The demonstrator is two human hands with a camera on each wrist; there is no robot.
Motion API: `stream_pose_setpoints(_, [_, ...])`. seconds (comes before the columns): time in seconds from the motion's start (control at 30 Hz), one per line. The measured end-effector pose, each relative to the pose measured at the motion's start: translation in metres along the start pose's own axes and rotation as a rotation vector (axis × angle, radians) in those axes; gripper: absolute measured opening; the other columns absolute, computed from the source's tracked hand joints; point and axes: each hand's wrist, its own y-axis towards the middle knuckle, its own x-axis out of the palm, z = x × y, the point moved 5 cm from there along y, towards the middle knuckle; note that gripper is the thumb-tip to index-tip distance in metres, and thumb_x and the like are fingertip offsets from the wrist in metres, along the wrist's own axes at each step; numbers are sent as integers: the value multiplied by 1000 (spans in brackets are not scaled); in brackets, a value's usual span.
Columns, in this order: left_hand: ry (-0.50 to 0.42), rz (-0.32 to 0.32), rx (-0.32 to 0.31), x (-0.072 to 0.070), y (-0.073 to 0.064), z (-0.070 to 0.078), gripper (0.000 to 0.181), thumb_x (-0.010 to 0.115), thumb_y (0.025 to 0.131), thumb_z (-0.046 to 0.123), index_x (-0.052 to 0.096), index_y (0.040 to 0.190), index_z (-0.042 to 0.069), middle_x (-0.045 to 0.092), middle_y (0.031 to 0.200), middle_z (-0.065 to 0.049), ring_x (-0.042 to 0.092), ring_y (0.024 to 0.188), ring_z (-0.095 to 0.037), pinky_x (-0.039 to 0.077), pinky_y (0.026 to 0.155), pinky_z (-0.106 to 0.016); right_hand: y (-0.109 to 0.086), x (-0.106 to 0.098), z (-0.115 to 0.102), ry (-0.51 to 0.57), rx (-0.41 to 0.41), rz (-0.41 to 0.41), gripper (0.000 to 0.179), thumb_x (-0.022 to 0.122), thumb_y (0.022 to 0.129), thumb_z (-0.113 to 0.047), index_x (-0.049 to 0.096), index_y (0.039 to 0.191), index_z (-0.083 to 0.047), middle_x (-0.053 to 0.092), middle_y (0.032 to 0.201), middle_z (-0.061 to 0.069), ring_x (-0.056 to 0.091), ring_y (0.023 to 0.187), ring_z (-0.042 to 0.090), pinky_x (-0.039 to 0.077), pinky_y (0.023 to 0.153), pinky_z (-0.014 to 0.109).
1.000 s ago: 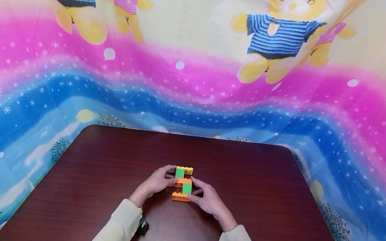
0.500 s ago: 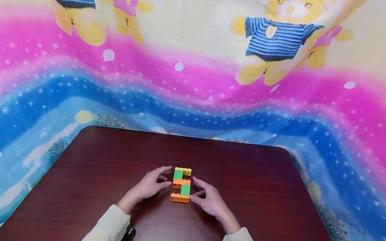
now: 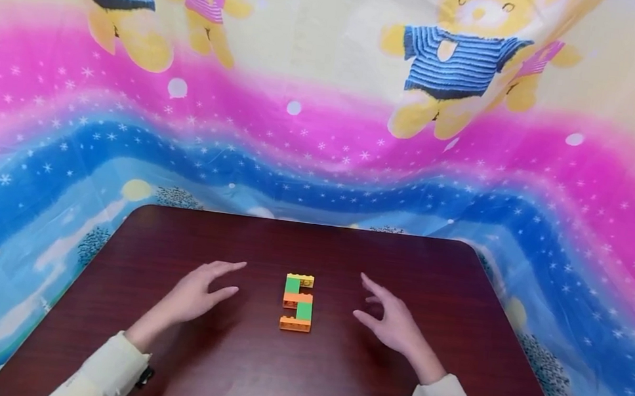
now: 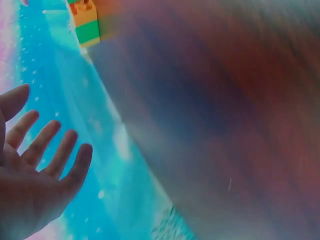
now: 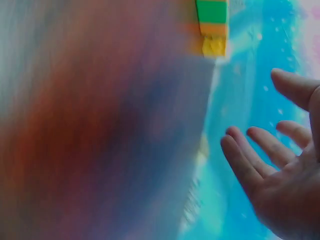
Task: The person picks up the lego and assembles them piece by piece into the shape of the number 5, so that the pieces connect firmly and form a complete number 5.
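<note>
A small figure of toy building blocks stands on the dark wooden table in the head view. It is shaped like an S or a 5: a yellow block on top, orange blocks at the middle and bottom, and a green block and another green block joining them on alternate sides. To its left, my left hand is held apart from it with fingers spread, gripping nothing. My right hand mirrors it on the right, fingers extended and holding nothing. Both wrist views catch part of the blocks at their upper edge.
The reddish-brown table has rounded far corners. Behind and around it hangs a curtain printed with bears and snowflakes in pink, blue and cream. Each sleeve cuff carries a small black device at the wrist.
Both hands have let go of the block figure and drawn apart, the left hand going left and the right hand going right. The figure stays standing in its place.
</note>
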Motion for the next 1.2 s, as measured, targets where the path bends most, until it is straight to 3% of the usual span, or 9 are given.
stream_pose_setpoints(0.1, [97,55,37,-21,-1,2,55,72,99,31,55,151,23,58,150,-10,52,137,-38,43,109,-64,-4,-27,-4,-160,-80,93,85,80,92,-35,33,163,-31,51,157,10,56,134,35,52,102,61])
stream_pose_setpoints(0.23, [247,156,96,-46,-2,8,60,76,95,34,56,151,22,56,152,-10,52,135,-39,45,105,-65,-6,-56,-14,-352,-215,255,86,82,89,-36,37,162,-28,52,156,8,50,138,33,50,103,61])
stream_pose_setpoints(0.4, [407,302,216,-70,-4,19,67,79,90,36,56,150,21,58,150,-10,54,132,-37,43,107,-63,-5,-78,-24,-483,-369,422,83,81,86,-36,42,159,-25,51,157,7,45,143,33,34,120,52])
stream_pose_setpoints(0.5, [474,396,297,-79,-5,24,65,73,92,42,56,151,22,60,149,-10,55,133,-36,41,109,-59,-6,-83,-28,-522,-440,489,73,72,92,-41,46,158,-22,49,158,9,44,144,34,23,128,47])
stream_pose_setpoints(0.57, [505,453,345,-83,-7,26,60,63,98,50,56,151,22,61,148,-9,55,133,-35,40,110,-58,-6,-85,-29,-546,-476,521,65,62,99,-47,48,156,-19,48,159,10,43,145,35,21,129,48])
stream_pose_setpoints(0.67, [551,532,408,-85,-9,28,58,49,104,56,57,150,22,62,147,-8,57,132,-34,40,111,-59,-7,-84,-31,-582,-517,569,61,47,105,-55,52,153,-17,47,160,11,43,146,36,26,124,56])
stream_pose_setpoints(0.8, [607,601,468,-83,-13,29,55,50,104,52,58,149,21,61,149,-6,59,130,-34,39,112,-60,-7,-82,-33,-624,-551,625,60,48,104,-54,55,151,-17,48,159,11,45,145,37,26,123,61])
stream_pose_setpoints(1.1, [696,630,511,-78,-18,23,54,45,104,52,62,145,21,52,157,-6,49,144,-32,28,121,-63,-6,-75,-28,-671,-559,649,62,52,100,-56,56,150,-20,45,162,9,41,149,36,17,126,63])
stream_pose_setpoints(1.2, [716,609,503,-75,-19,19,58,44,103,57,61,146,22,49,160,-5,42,149,-31,24,122,-64,-4,-71,-25,-684,-551,644,64,49,100,-60,56,150,-21,45,162,9,39,150,35,16,126,64])
